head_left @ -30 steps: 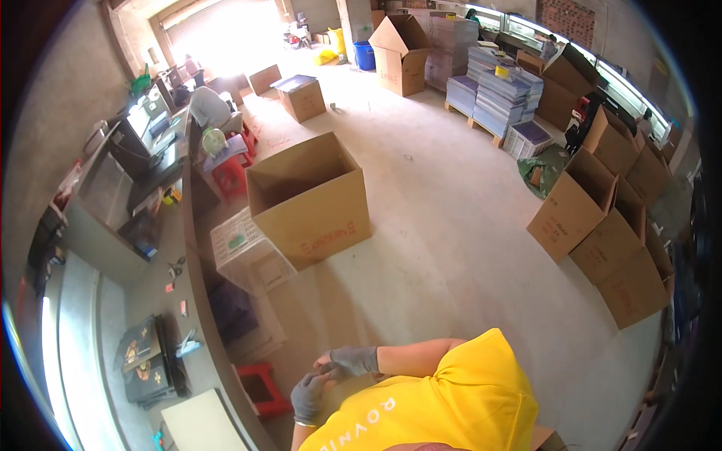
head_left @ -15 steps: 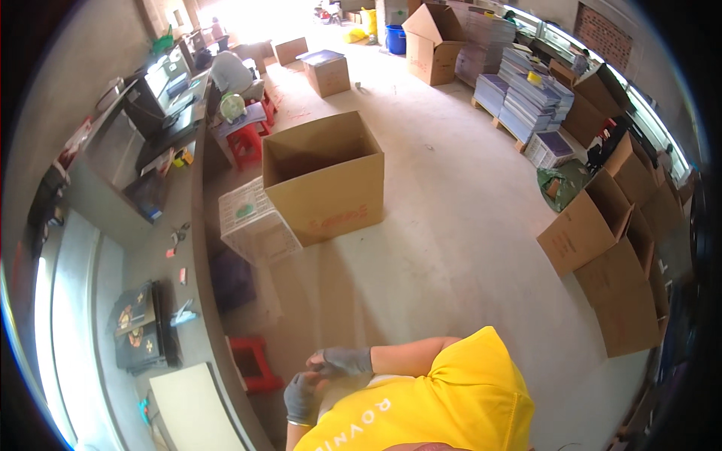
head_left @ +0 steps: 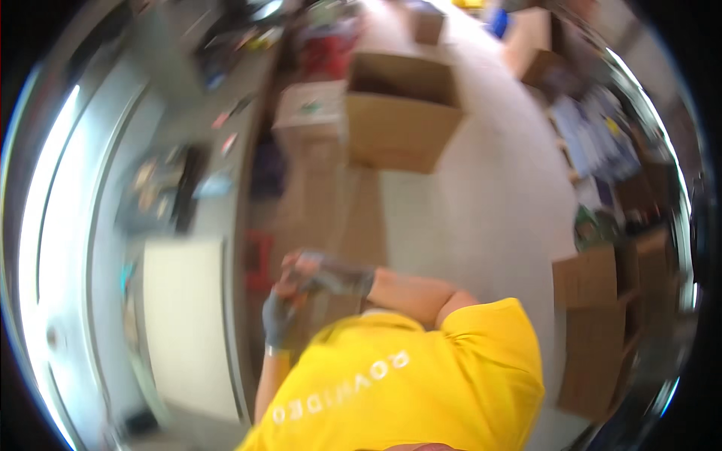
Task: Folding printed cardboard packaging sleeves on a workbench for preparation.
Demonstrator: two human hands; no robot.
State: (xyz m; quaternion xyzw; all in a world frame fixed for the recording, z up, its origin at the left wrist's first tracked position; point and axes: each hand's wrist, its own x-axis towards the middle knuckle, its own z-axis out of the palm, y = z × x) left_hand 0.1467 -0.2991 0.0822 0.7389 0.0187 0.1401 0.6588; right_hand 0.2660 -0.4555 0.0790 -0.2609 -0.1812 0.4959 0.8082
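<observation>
Pale floor [head_left: 489, 218] lies beyond left fingers [head_left: 287, 289] just beside right fingers [head_left: 303, 262]

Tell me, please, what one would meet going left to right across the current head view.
Bright strip → pale board → left hand → right hand → open box → box cluster.

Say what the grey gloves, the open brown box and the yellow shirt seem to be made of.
Grey gloves: probably knitted or woven fabric, matt; they fit closely, though blur hides any weave.
Open brown box: likely cardboard, dull; plain brown, flat panels with thin edges.
Yellow shirt: apparently soft cloth, matt; it drapes and folds.
</observation>
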